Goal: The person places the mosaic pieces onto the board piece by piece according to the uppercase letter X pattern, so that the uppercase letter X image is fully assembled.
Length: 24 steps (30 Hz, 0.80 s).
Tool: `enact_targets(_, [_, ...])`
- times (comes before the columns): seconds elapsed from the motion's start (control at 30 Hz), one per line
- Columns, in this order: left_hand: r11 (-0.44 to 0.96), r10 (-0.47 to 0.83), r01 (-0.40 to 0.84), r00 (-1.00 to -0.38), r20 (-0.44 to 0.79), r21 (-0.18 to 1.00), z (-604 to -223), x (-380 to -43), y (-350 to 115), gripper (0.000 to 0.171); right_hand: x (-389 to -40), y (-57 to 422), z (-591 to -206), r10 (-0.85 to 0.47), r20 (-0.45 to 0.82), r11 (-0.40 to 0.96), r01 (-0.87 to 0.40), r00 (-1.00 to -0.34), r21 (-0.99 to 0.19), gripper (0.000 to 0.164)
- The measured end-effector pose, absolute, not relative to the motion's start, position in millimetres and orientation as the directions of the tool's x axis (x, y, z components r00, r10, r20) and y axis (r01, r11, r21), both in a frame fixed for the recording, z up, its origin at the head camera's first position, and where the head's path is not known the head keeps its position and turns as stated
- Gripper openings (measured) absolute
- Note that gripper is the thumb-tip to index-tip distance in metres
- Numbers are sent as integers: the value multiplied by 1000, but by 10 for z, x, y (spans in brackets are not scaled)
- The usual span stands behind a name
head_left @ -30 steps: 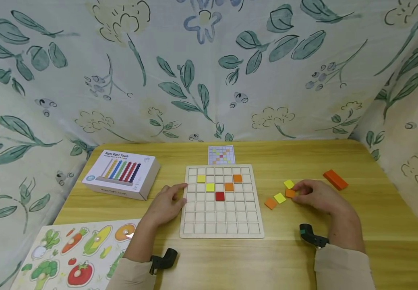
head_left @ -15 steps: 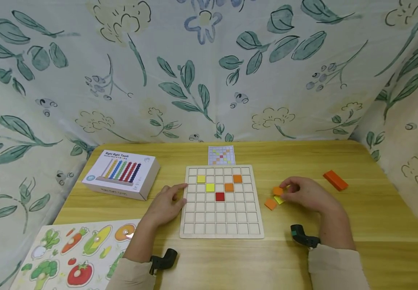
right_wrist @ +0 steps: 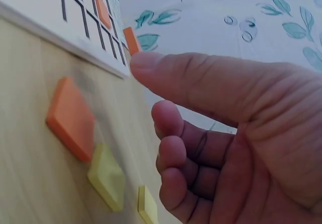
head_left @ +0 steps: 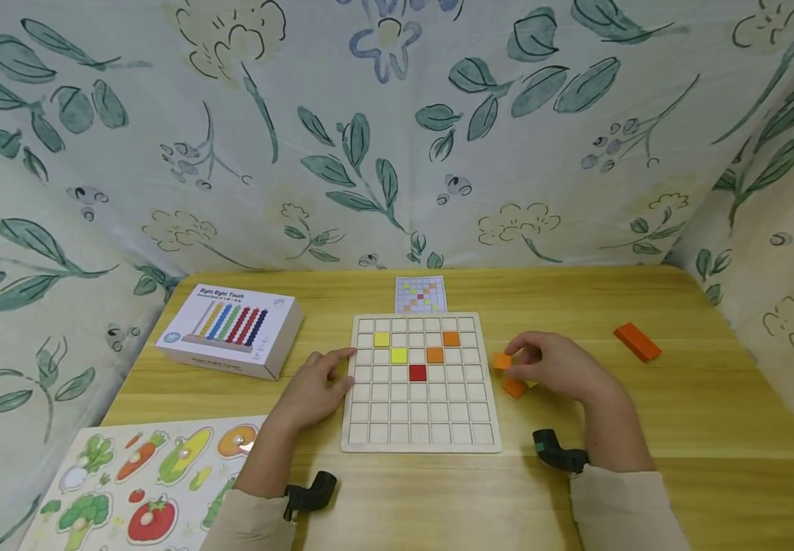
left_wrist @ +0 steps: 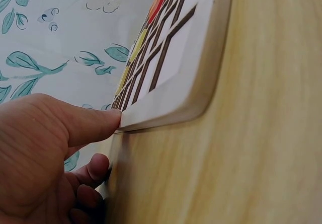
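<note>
A pale wooden grid board (head_left: 421, 448) lies mid-table. Yellow, orange and red square tiles sit in some of its cells, forming a V with the red tile (head_left: 418, 373) at its point. My left hand (head_left: 314, 389) rests against the board's left edge with thumb and index finger. Just beyond the right edge, my right hand (head_left: 558, 371) pinches an orange tile (head_left: 501, 360) between thumb and fingers. Below that hand another orange tile (right_wrist: 70, 118) and two yellow tiles (right_wrist: 107, 177) lie on the wood; the head view mostly hides the yellow ones.
Behind the board lies a small pattern card (head_left: 421, 295). An orange-red block (head_left: 638, 342) lies at the right. On the left stand a bead-toy box (head_left: 225, 337) and, nearer, a vegetable puzzle board (head_left: 115, 490). A patterned cloth (head_left: 397, 153) hangs behind the table.
My right hand has picked the orange tile out of the loose group and carried it left to the board's right edge. The left hand has stayed in place.
</note>
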<state>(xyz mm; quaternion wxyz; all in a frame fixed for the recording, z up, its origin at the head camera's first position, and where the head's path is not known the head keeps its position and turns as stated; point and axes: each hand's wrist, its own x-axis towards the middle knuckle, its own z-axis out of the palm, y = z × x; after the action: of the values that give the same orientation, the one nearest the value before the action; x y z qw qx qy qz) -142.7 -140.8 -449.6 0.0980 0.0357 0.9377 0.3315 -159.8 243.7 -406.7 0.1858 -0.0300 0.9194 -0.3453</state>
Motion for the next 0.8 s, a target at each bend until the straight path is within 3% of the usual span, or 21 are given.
enact_targets(0.43, [779,140,9,-977,-161,627,-4497,-1433,-1416,49,-1576,2050,-4043,-264,-269,714,0,-926,-700,22])
enact_targets(0.8, [778,139,7,-977,-162,629,-4500,-1431,-1420,49,-1501,1679,-4048,-311,-298,745,-37,-902,-666,20])
